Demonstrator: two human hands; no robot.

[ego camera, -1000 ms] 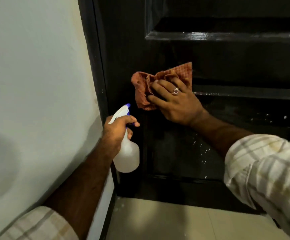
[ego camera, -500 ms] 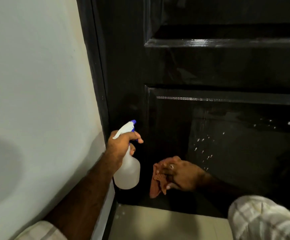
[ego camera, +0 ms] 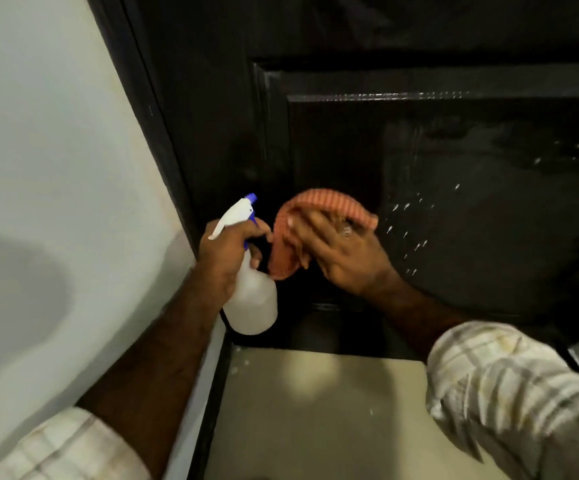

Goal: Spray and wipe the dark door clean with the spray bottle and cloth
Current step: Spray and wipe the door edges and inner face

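Your right hand [ego camera: 340,252] lies flat, fingers spread, pressing the orange cloth [ego camera: 319,216] against the dark door [ego camera: 454,254] at the lower left of its bottom panel. Your left hand [ego camera: 225,252] is closed round the neck of the spray bottle [ego camera: 251,299], just left of the cloth. White droplets [ego camera: 409,233] sit unwiped to the cloth's right; you risk missing them and leaving streaks, I'd judge. The bottle nearly touches the cloth, so a wide stroke could knock it. No label or writing is readable on the bottle
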